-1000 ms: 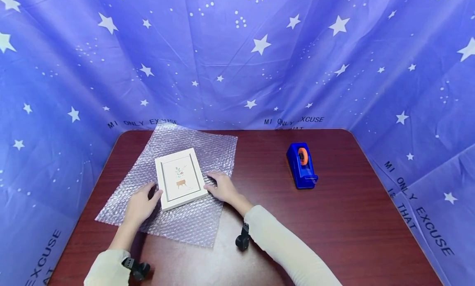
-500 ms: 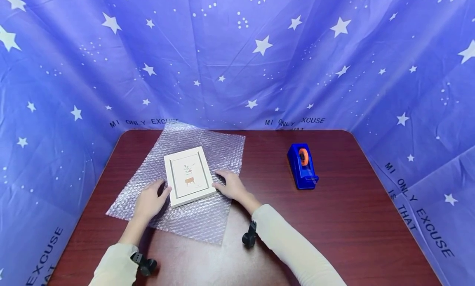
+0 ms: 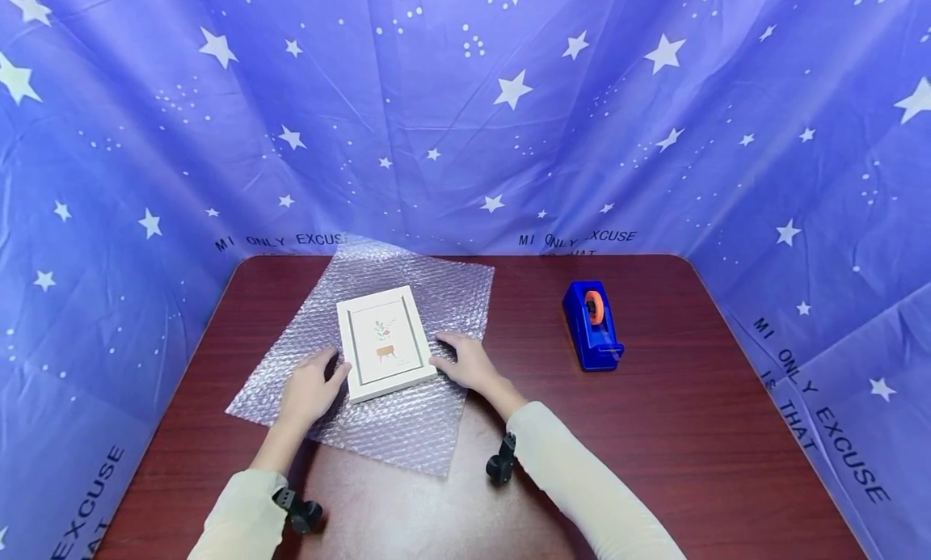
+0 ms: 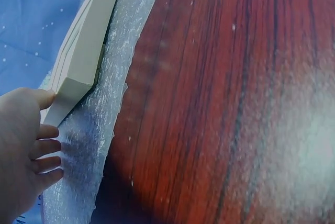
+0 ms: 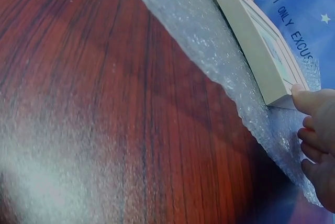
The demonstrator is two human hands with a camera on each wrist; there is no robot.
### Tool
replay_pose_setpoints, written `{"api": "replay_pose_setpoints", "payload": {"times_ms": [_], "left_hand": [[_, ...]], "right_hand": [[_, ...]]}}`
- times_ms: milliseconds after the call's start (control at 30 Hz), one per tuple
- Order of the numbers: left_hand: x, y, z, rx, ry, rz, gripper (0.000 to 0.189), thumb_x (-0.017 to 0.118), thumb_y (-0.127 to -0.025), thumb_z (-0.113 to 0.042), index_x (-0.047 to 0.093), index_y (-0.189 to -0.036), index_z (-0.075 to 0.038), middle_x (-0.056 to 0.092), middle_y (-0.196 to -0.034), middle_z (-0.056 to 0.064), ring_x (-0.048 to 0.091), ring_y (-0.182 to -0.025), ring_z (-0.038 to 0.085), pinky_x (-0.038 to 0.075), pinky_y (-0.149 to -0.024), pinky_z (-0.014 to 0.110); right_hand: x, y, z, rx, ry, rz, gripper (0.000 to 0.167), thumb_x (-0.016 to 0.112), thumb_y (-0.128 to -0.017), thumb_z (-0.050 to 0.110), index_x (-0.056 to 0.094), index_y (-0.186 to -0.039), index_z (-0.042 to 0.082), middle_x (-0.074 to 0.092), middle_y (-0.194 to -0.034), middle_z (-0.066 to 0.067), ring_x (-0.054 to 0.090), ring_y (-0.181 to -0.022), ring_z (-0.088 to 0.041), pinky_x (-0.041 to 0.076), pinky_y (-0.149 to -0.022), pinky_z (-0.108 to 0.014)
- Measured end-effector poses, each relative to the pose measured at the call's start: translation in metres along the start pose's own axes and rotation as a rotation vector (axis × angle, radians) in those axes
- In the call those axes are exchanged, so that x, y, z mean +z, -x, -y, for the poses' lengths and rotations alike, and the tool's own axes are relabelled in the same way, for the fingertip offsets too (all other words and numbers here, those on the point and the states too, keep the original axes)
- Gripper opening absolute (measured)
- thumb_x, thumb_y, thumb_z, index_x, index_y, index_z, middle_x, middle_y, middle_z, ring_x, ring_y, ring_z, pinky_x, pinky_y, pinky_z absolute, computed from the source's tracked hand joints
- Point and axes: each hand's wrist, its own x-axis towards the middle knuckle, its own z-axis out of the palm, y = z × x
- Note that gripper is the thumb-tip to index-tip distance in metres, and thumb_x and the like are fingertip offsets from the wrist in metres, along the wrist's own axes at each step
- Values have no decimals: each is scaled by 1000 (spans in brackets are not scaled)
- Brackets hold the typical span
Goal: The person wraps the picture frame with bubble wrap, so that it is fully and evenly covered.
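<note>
A white picture frame (image 3: 387, 342) with a drawing of a potted plant lies face up, slightly turned, on a sheet of bubble wrap (image 3: 409, 435). At its left side is my left hand (image 3: 309, 389), thumb against the frame's edge and the other fingers spread over the wrap. My right hand (image 3: 473, 364) mirrors this on the right side, thumb at the near right corner. Both wrist views show a thumb at a near corner of the frame, with loosely bent fingers beside it, low over the wrap. Neither hand's fingers wrap round the frame.
A blue tape dispenser (image 3: 592, 326) with an orange-cored roll stands on the right of the dark red wooden table (image 3: 676, 431). The far corner of the wrap reaches the table's back edge, against a purple star-patterned curtain (image 3: 436, 99).
The picture frame and the bubble wrap under it have slid together to the right, with both hands moving along beside them. The tape dispenser has stayed in place.
</note>
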Motion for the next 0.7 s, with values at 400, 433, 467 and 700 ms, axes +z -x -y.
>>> {"api": "replay_pose_setpoints", "payload": {"times_ms": [400,433,467,700], "left_hand": [[1,-1,-6,-9,10,13,58,51,-97,-37,48,-138,3,47,-142,27,42,-134,45,35,-112,58],[1,-1,-6,-10,11,14,58,51,-97,-38,48,-138,3,47,-142,27,42,-134,45,35,-112,58],[1,-1,-6,-11,14,13,58,51,-97,-37,48,-138,3,47,-142,28,42,-134,45,35,-112,58],[1,-1,-7,8,31,3,57,52,-96,-36,48,-137,4,48,-141,28,43,-133,45,36,-111,57]], "right_hand": [[-5,2,-3,-1,-6,1,51,66,-90,27,56,-132,2,59,-135,-17,52,-130,-34,41,-112,-44],[-5,2,-2,2,-7,3,51,66,-90,27,56,-132,2,59,-135,-17,52,-130,-34,41,-112,-44],[-6,2,-2,5,-7,5,51,66,-90,27,56,-133,2,59,-135,-17,52,-130,-34,41,-113,-44],[-6,2,0,5,3,16,51,66,-90,25,55,-133,0,59,-135,-18,51,-131,-35,40,-113,-45]]}}
